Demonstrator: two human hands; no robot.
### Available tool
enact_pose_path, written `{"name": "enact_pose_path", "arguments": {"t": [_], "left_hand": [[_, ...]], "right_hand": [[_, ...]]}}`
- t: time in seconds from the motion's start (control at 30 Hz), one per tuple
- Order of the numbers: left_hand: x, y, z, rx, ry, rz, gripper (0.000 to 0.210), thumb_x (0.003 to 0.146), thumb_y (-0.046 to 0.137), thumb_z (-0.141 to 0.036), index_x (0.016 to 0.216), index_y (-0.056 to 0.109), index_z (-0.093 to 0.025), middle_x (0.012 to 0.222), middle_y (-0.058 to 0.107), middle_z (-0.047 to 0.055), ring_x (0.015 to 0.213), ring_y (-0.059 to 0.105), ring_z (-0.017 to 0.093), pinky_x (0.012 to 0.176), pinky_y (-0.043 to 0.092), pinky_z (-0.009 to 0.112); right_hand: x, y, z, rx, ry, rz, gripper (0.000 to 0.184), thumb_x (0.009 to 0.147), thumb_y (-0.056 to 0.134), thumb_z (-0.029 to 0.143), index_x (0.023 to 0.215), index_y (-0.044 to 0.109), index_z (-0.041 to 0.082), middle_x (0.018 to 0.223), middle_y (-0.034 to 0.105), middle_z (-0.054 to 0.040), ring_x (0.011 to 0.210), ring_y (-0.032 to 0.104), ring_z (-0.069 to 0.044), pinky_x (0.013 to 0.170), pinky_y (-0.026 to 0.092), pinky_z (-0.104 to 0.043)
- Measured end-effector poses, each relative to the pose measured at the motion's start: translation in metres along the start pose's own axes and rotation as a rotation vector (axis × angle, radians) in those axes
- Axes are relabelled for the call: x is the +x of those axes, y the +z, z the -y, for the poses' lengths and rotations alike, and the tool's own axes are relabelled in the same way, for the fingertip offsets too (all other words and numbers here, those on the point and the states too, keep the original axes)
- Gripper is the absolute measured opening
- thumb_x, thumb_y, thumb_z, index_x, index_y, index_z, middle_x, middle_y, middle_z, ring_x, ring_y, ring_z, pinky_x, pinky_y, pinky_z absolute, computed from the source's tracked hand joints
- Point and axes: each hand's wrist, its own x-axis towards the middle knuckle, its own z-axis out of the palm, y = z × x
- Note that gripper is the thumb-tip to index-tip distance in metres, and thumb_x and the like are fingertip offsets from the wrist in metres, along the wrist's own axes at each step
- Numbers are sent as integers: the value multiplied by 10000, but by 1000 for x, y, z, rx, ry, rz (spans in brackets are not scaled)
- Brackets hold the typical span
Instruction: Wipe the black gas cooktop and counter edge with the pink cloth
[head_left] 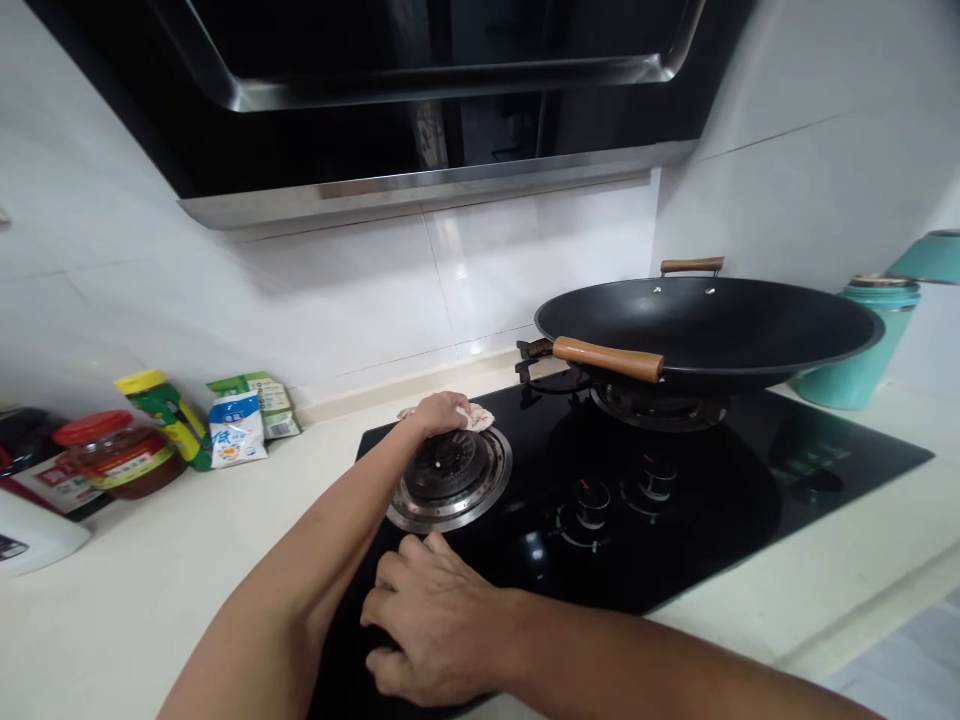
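Observation:
My left hand (441,412) is closed on a pale, patterned cloth (477,417) at the back of the left gas burner (450,480). Part of the cloth sticks out on either side of the fingers. The burner is a dark cap inside a metal ring, with no pan support on it. In front of the burner, my right hand (435,620) is over the front left of the black glass stove top (510,570). Its fingers are loosely bent and apart, with nothing seen in them. Whether its fingertips touch the glass I cannot tell.
A large black wok (697,320) with wooden handles covers the right burner. Two control knobs (592,502) stand mid-stove. Seasoning packets (237,428), a red-lidded jar (120,455) and bottles line the left counter. A turquoise container (855,350) stands at right. The range hood (450,180) overhangs.

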Motion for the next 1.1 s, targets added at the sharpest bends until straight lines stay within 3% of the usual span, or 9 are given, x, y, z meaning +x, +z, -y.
{"name": "enact_pose_path", "arguments": {"t": [0.23, 0.5, 0.6, 0.77, 0.87, 0.93, 1.03, 1.1], "left_hand": [[-2, 4, -18, -68, 11, -3, 238, 695, 649, -228, 912, 742, -254, 950, 737, 13, 882, 669, 232, 815, 493, 321], [-5, 7, -53, -188, 255, 131, 129, 591, 606, -126, 680, 655, -205, 882, 695, -24, 811, 631, 164, 664, 461, 220], [-12, 8, -65, -217, 326, 197, 52, 665, 580, -194, 648, 629, -201, 805, 672, -28, 743, 616, 143, 642, 456, 213], [-38, 10, -89, -237, 376, 249, 179, 812, 509, -314, 725, 640, -231, 643, 605, -46, 669, 585, 144, 675, 468, 235], [-62, 7, -99, -227, 398, 250, 182, 845, 499, -312, 742, 631, -242, 697, 634, -40, 734, 602, 160, 737, 481, 257], [-77, 3, -100, -220, 440, 247, 191, 876, 498, -325, 763, 632, -250, 775, 666, -35, 818, 621, 173, 814, 485, 281], [-94, -2, -98, -272, 505, 257, 170, 907, 498, -337, 895, 653, -270, 920, 693, -27, 901, 630, 178, 879, 486, 304], [-98, -2, -97, -348, 502, 219, 186, 903, 505, -327, 1002, 649, -263, 1010, 683, 0, 913, 630, 173, 861, 504, 299]], "right_hand": [[1, 2, -2, -9, -6, -26, 383, 939, 529, 509, 1135, 654, 205, 1108, 602, -72, 1005, 481, -244, 921, 437, -444], [-1, -3, -4, 17, -2, 22, 422, 958, 530, 526, 1214, 649, 212, 1223, 597, -78, 1108, 491, -254, 966, 436, -437], [-1, -6, -5, 29, -7, 36, 422, 963, 525, 521, 1203, 658, 201, 1218, 614, -86, 1104, 506, -254, 954, 447, -440], [-3, -7, -6, 34, -45, -1, 400, 960, 525, 502, 1167, 682, 198, 1263, 645, -103, 1270, 491, -274, 1013, 428, -456], [-3, -2, -5, 16, -77, -61, 350, 954, 537, 469, 1070, 729, 201, 1093, 725, -75, 1123, 602, -233, 991, 444, -412], [-1, 5, -4, 26, -87, -177, 324, 916, 564, 475, 910, 748, 207, 885, 746, -33, 918, 655, -200, 879, 484, -356], [5, 16, 0, 71, -81, -380, 323, 820, 598, 491, 664, 677, 220, 581, 646, 25, 580, 579, -148, 582, 442, -291], [8, 19, 3, 96, -111, -476, 315, 787, 597, 469, 583, 615, 229, 487, 571, 45, 473, 499, -124, 475, 369, -277]]}}
